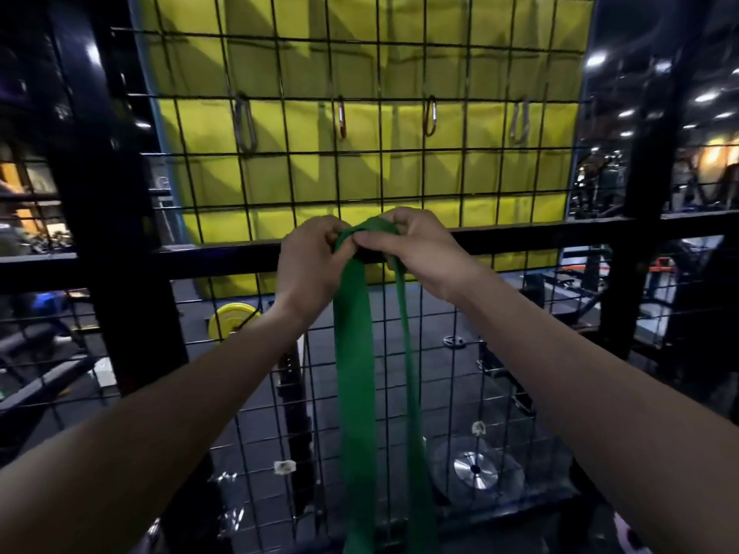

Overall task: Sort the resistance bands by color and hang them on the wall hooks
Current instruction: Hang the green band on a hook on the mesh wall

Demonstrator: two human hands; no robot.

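Green and rubbery, the resistance band (354, 353) hangs limp while we pinch its bunched top with left hand (310, 265) and right hand (416, 249) fingers, carabiner hooks (430, 115) at twelve o'clock.

Yellow padded mat (400, 177) behind black wire mesh (200, 66), yellow weight plate (228, 322) — silver plate (476, 469) lower right
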